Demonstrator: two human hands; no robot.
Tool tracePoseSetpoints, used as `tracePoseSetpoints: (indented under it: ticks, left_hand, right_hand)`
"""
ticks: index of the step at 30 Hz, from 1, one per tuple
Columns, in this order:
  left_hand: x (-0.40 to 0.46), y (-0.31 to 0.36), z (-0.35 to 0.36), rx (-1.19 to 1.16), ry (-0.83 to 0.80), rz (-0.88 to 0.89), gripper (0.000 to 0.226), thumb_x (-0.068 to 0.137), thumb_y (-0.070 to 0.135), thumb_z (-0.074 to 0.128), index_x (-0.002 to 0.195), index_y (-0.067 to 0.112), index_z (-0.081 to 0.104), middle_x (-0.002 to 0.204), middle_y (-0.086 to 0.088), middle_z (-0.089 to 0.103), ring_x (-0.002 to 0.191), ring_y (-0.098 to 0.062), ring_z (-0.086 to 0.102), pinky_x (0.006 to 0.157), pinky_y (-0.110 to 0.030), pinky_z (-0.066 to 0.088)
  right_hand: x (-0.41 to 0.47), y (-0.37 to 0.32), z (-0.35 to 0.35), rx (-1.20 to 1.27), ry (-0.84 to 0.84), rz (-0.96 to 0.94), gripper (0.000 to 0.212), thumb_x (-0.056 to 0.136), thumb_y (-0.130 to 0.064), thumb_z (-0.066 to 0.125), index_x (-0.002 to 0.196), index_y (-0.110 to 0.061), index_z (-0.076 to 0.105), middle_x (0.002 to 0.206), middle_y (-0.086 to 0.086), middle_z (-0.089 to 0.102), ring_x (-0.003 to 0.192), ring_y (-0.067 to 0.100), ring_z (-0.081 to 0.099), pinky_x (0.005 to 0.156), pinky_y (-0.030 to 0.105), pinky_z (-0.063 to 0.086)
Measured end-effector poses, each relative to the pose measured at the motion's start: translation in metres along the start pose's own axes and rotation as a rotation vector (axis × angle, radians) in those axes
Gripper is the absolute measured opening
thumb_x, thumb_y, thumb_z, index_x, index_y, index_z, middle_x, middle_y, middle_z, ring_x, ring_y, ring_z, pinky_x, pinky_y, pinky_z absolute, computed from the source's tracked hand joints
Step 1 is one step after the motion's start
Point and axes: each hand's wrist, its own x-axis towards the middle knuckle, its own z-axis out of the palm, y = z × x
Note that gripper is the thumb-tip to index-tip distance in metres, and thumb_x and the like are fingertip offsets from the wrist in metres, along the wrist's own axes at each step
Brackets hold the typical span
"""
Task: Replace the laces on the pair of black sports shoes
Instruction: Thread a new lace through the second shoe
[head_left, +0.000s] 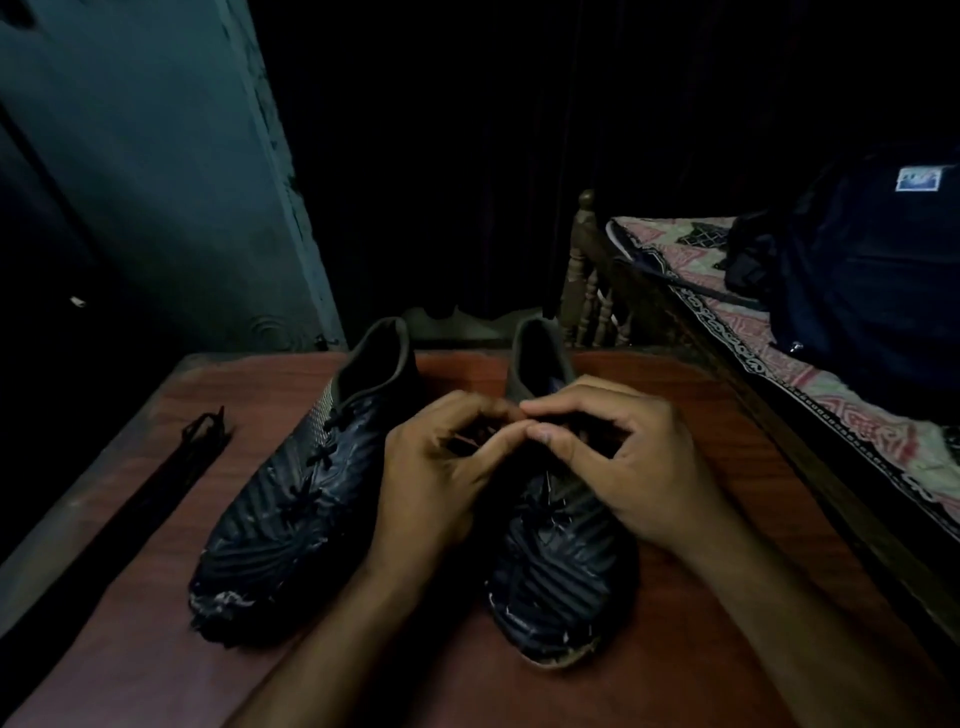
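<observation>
Nearest the lower edge of the frame, two bare forearms reach up over a reddish-brown desk (691, 613) toward the middle of the picture. Just beyond them the left hand (441, 478) and the right hand (623, 457) meet above the lacing of the right-hand shoe (561, 566), a black sports shoe with its scuffed toe pointing toward the bottom of the frame. Both hands have their fingers (558, 439) curled, thumb and forefinger tips pressed together where the hands touch; they seem to pinch the shoe's dark lace, though the dim light hides the lace between them. Beside it, left of centre, the other black shoe (291, 509) lies at a slant with its laces still threaded. Toward the left edge a bundle of black laces (171, 467) lies stretched along the desk, apart from both shoes. Farther off at right, a wooden bed (587, 291) carries a patterned sheet (852, 410) and a dark bag (872, 270). A blue-green wall (171, 171) fills the upper left.
</observation>
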Motion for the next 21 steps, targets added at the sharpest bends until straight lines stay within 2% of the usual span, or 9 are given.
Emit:
tracePoseSetpoints:
  ticks: [2,4,6,8,11,14,17,21]
  left_hand:
    - [0.002,-0.003,0.0,0.042,-0.02,0.037,0.008,0.091,0.022,0.078,0.1,0.022,0.079,0.095,0.011,0.074,0.086,-0.012,0.072,0.07,-0.028,0.057]
    - [0.003,-0.008,-0.001,0.101,-0.045,0.077,0.025,0.096,0.015,0.073,0.119,0.023,0.075,0.109,0.013,0.069,0.096,-0.012,0.068,0.079,-0.026,0.056]
    - [0.005,-0.014,-0.001,0.233,-0.103,0.124,0.046,0.099,0.011,0.065,0.142,0.027,0.059,0.132,0.013,0.06,0.11,-0.012,0.06,0.093,-0.027,0.052]
    - [0.005,-0.017,0.0,0.373,-0.21,0.165,0.061,0.099,0.01,0.057,0.154,0.03,0.043,0.153,0.013,0.046,0.125,-0.012,0.05,0.106,-0.027,0.042]
    - [0.006,-0.018,0.002,0.452,-0.291,0.2,0.053,0.1,0.018,0.049,0.152,0.031,0.046,0.154,0.016,0.044,0.124,-0.01,0.046,0.104,-0.022,0.039]
    - [0.006,-0.019,-0.001,0.432,-0.277,0.167,0.042,0.102,0.019,0.055,0.143,0.031,0.056,0.142,0.016,0.047,0.122,-0.008,0.048,0.101,-0.027,0.046]
    - [0.006,-0.019,-0.003,0.307,-0.239,0.109,0.029,0.1,0.019,0.064,0.128,0.026,0.064,0.133,0.016,0.051,0.12,-0.01,0.056,0.096,-0.036,0.055]
    - [0.007,-0.015,-0.003,0.273,-0.183,0.124,0.019,0.096,0.021,0.072,0.115,0.022,0.068,0.123,0.015,0.058,0.111,-0.004,0.06,0.091,-0.023,0.053]
  right_hand:
    - [0.003,0.003,-0.005,0.086,0.011,0.042,0.014,0.089,-0.019,0.075,0.102,-0.022,0.078,0.1,-0.011,0.073,0.098,0.012,0.07,0.083,0.033,0.056]
    - [0.005,0.007,-0.01,0.164,0.056,0.099,0.019,0.09,-0.008,0.073,0.102,-0.022,0.078,0.097,-0.007,0.074,0.091,0.012,0.071,0.077,0.03,0.056]
    - [0.007,0.007,-0.015,0.251,0.12,0.175,0.029,0.093,-0.001,0.067,0.107,-0.024,0.075,0.093,-0.004,0.072,0.08,0.01,0.069,0.069,0.024,0.055]
    - [0.009,0.007,-0.016,0.244,0.128,0.202,0.032,0.096,0.001,0.061,0.108,-0.025,0.074,0.095,-0.003,0.069,0.079,0.013,0.067,0.068,0.023,0.055]
    - [0.009,0.007,-0.012,0.134,0.1,0.188,0.027,0.095,-0.001,0.064,0.101,-0.023,0.077,0.098,-0.003,0.068,0.084,0.011,0.068,0.07,0.019,0.054]
    - [0.006,0.007,-0.01,0.065,0.085,0.203,0.016,0.088,-0.008,0.075,0.093,-0.023,0.078,0.095,-0.009,0.069,0.084,0.007,0.068,0.068,0.016,0.05]
    - [0.004,0.008,-0.007,-0.031,0.058,0.217,0.012,0.089,-0.015,0.075,0.086,-0.027,0.074,0.091,-0.011,0.067,0.086,0.009,0.066,0.068,0.031,0.054]
    - [0.003,0.006,-0.007,-0.029,0.053,0.271,0.015,0.091,-0.017,0.072,0.085,-0.03,0.071,0.084,-0.012,0.071,0.077,0.012,0.068,0.072,0.041,0.055]
